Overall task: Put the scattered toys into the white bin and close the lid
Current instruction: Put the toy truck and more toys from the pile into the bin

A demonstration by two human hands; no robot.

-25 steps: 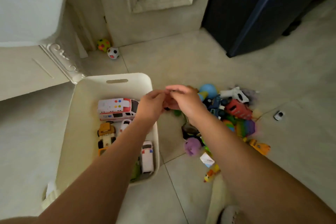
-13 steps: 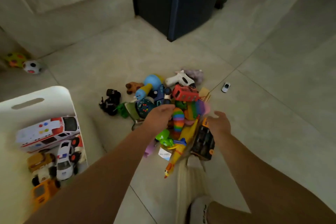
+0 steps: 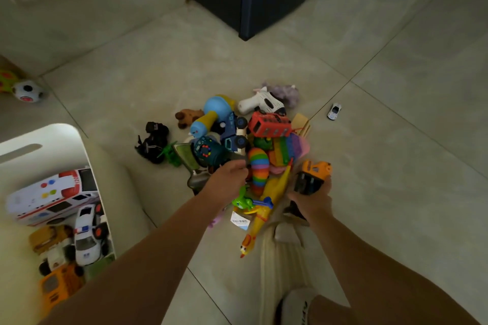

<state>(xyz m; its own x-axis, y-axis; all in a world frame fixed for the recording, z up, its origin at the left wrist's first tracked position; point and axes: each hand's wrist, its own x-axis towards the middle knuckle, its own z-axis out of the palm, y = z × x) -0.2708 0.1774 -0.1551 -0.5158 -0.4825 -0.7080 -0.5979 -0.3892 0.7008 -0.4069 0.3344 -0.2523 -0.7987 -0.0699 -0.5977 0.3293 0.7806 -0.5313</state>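
Both my arms reach forward and down over the toy pile on the tiled floor (image 3: 396, 166). My right hand (image 3: 311, 199) is wrapped around an orange toy truck (image 3: 313, 175), lifting its front end up. My left hand (image 3: 229, 175) is curled into a loose fist at the near edge of the pile, touching a dark teal toy (image 3: 208, 152) beside the rainbow slug (image 3: 258, 169); I cannot tell what it grips. The white bin (image 3: 52, 137) sits open at my left, well apart from the pile, already holding cars. The ambulance (image 3: 52, 198) in it reads "120". A yellow rubber chicken (image 3: 264, 208) lies between my forearms.
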